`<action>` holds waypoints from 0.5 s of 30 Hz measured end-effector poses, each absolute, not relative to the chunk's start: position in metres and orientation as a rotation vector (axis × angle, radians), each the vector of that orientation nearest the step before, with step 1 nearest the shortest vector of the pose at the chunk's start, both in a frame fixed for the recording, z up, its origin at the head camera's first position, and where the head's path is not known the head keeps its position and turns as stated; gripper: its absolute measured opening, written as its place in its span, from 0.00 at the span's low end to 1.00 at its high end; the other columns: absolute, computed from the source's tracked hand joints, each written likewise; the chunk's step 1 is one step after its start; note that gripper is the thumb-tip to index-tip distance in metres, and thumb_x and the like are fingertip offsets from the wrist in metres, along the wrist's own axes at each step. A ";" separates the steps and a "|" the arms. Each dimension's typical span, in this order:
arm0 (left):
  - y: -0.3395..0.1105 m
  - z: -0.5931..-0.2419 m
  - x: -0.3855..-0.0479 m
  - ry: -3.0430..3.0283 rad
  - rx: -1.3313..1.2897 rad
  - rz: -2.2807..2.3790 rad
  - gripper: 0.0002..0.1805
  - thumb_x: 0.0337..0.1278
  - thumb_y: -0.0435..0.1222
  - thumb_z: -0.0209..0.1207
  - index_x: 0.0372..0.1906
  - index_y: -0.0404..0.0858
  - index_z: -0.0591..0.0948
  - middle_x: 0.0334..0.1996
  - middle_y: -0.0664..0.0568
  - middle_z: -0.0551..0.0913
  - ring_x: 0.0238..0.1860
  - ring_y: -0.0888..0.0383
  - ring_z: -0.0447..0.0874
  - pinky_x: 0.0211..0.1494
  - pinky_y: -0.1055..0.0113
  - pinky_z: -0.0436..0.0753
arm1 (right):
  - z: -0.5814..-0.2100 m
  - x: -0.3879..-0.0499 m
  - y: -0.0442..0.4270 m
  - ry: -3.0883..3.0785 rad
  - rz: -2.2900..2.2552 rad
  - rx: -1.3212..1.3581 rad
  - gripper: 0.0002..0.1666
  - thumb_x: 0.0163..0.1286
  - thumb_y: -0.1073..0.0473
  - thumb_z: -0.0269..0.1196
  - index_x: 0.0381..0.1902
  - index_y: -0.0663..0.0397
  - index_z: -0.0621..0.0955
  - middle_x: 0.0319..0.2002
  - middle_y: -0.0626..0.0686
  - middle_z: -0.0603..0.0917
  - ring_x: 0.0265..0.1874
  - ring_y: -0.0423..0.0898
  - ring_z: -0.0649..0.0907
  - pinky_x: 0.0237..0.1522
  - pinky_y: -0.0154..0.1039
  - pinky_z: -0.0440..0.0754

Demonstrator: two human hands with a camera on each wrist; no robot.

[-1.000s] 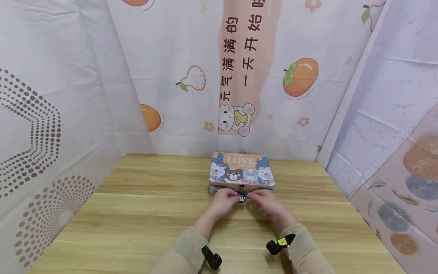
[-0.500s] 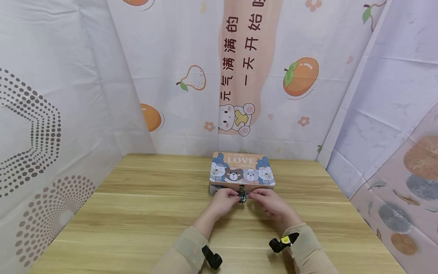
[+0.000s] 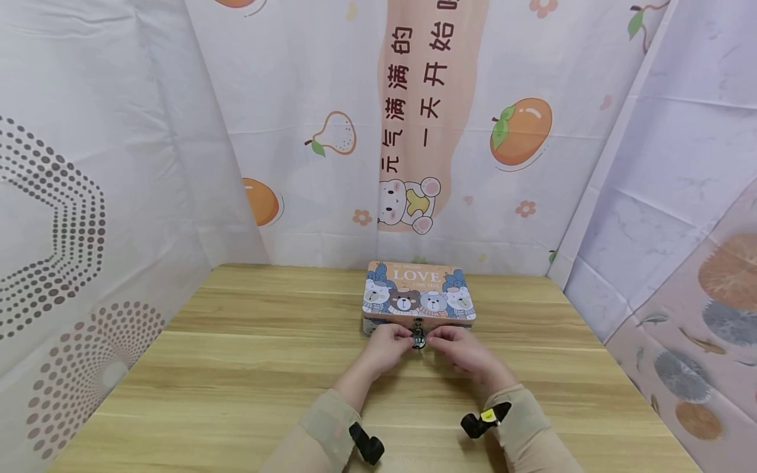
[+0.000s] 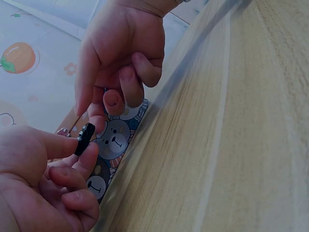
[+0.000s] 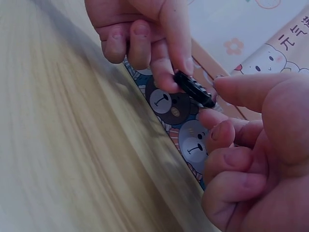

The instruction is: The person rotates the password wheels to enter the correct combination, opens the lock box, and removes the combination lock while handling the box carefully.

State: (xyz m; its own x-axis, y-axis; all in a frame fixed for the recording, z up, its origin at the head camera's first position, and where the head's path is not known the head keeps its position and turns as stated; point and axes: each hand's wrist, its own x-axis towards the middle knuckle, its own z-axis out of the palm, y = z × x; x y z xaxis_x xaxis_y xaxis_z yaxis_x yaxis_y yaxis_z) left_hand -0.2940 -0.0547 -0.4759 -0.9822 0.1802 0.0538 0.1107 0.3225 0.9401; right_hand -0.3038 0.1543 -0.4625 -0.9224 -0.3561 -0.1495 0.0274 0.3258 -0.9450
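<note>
A small black combination padlock [image 3: 418, 339] hangs at the front latch of a tin box [image 3: 418, 292], whose lid bears bears and the word LOVE. My left hand [image 3: 387, 348] pinches one edge of the padlock between thumb and forefinger. From the other side my right hand [image 3: 464, 351] holds its thumb and forefinger about the opposite edge, at the row of dials; how firmly they press is hard to see. In the right wrist view the padlock [image 5: 194, 89] lies slantwise between both hands' fingertips. The other fingers of each hand are curled in. The lid is down.
The box stands near the back edge of a wooden table [image 3: 284, 368]. Behind it hangs a white curtain [image 3: 319, 197] printed with fruit and writing. Patterned cloths [image 3: 680, 276] hang at both sides. A small black camera sits on each wrist.
My right hand drew slightly away to the right half a second ago and is now back closer to the padlock. The left hand and the box have stayed in place.
</note>
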 end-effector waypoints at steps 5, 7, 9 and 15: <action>-0.055 -0.477 -0.294 2.481 0.276 1.793 0.06 0.66 0.30 0.62 0.41 0.30 0.84 0.30 0.49 0.87 0.33 0.58 0.79 0.36 0.64 0.75 | -0.467 -0.306 0.150 2.290 -1.609 -0.314 0.16 0.73 0.55 0.63 0.49 0.63 0.82 0.28 0.50 0.76 0.15 0.39 0.65 0.15 0.33 0.63; -0.055 -0.477 -0.294 2.476 0.275 1.796 0.06 0.66 0.30 0.62 0.41 0.30 0.84 0.30 0.48 0.87 0.33 0.57 0.78 0.36 0.64 0.75 | -0.468 -0.306 0.149 2.286 -1.616 -0.330 0.16 0.74 0.56 0.63 0.48 0.65 0.82 0.26 0.50 0.75 0.15 0.40 0.66 0.16 0.33 0.63; -0.055 -0.477 -0.294 2.472 0.271 1.798 0.06 0.66 0.30 0.62 0.42 0.30 0.84 0.31 0.48 0.87 0.33 0.57 0.78 0.36 0.65 0.75 | -0.468 -0.306 0.147 2.283 -1.625 -0.345 0.16 0.74 0.57 0.62 0.47 0.66 0.82 0.25 0.49 0.74 0.16 0.40 0.66 0.17 0.33 0.63; -0.055 -0.478 -0.295 2.472 0.264 1.795 0.06 0.67 0.31 0.62 0.42 0.31 0.84 0.30 0.49 0.87 0.32 0.58 0.78 0.35 0.65 0.75 | -0.469 -0.304 0.144 2.276 -1.647 -0.334 0.15 0.75 0.58 0.60 0.46 0.67 0.82 0.23 0.48 0.71 0.16 0.40 0.65 0.16 0.33 0.62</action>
